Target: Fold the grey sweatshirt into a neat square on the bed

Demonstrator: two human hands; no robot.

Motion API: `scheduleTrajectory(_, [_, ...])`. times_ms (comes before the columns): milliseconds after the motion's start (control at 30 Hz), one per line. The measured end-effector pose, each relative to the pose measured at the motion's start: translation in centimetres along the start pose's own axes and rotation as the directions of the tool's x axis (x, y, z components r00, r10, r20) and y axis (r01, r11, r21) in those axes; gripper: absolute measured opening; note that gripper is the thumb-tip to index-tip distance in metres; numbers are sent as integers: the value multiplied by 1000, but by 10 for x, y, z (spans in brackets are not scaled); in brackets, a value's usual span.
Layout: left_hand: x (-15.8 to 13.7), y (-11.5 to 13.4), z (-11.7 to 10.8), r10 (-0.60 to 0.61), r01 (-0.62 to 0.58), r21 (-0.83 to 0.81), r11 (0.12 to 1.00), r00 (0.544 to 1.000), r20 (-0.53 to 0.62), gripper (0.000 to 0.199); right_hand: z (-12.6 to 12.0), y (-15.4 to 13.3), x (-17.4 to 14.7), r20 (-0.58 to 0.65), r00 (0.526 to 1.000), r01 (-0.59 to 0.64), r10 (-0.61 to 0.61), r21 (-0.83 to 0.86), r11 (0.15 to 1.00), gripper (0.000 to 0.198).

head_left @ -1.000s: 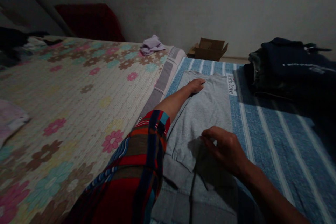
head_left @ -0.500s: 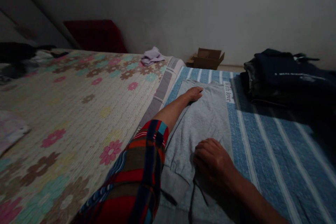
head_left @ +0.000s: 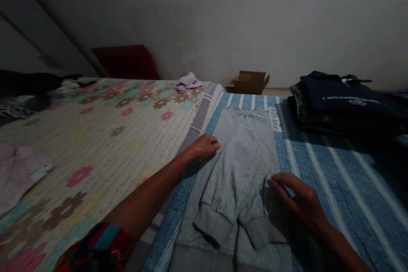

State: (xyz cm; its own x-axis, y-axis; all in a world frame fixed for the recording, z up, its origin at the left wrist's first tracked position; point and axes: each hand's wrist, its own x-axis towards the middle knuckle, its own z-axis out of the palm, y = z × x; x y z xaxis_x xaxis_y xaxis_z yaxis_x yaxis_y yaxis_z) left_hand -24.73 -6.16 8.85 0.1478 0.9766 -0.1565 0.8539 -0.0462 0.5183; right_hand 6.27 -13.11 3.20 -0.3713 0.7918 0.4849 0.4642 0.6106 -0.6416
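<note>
A grey sweatshirt point(head_left: 245, 153) lies flat, its sides folded in and both sleeves laid lengthwise over the body. The ribbed cuffs point(head_left: 214, 221) point toward me, just above the hem. My left hand point(head_left: 206, 146) is closed with curled fingers over the sweatshirt's left edge; nothing shows in it, and a shadow lies beneath. At the right side, my right hand point(head_left: 301, 197) pinches the edge of the right sleeve between thumb and fingers, where the cloth is slightly raised. A white "With love" label point(head_left: 275, 119) shows beside the sweatshirt's upper right edge.
Blue striped cloth point(head_left: 321, 161) lies under the sweatshirt. Folded dark clothes point(head_left: 344, 102) are stacked at right. A floral mat point(head_left: 105, 148) spreads to the left, bearing a lilac cloth point(head_left: 188, 83) and a pale garment point(head_left: 21, 172). An open cardboard box point(head_left: 250, 81) stands near the wall.
My left hand has drawn back from the collar to the left edge, its fingers now curled. My right hand has shifted right, off the sleeves' middle, uncovering the right cuff.
</note>
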Motion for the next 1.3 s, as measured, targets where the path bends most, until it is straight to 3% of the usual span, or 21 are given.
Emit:
scheduleTrajectory(167, [-56,-4,14,-163,190,-264,946,979,123,30,-24,1,-13,-65,949,-305,308,54,951,23])
scheduleTrajectory(267, [-76,-3,23,-196,243,-306,920,965,176,32,-29,1,-24,-90,908,-407,410,55,912,27])
scheduleTrajectory(433, [-86,5,33,-255,287,-307,907,957,142,30,-26,-4,-37,-58,890,-448,453,74,891,28])
scheduleTrajectory(567, [-83,6,39,-229,250,-295,922,968,105,20,-23,-10,-41,-42,886,-456,462,107,884,30])
scheduleTrajectory(800, [-85,-1,43,-208,227,-404,886,974,89,20,-21,-11,-43,-15,876,-478,482,104,872,31])
scheduleTrajectory(933, [-87,-5,38,-254,212,-520,828,967,-11,23,-19,-10,-44,1,871,-488,491,101,867,34])
scheduleTrajectory(1133, [-97,-7,38,-242,243,-483,841,968,65,31,-17,-12,-42,14,899,-438,437,45,898,30])
scheduleTrajectory(1200, [-102,-7,39,-236,263,-528,808,965,119,31,-18,-15,-40,-5,944,-330,330,-1,944,26])
scheduleTrajectory(1300, [-109,-5,40,-202,322,-629,707,945,257,44,-15,-24,-34,-20,999,-45,44,-91,995,15])
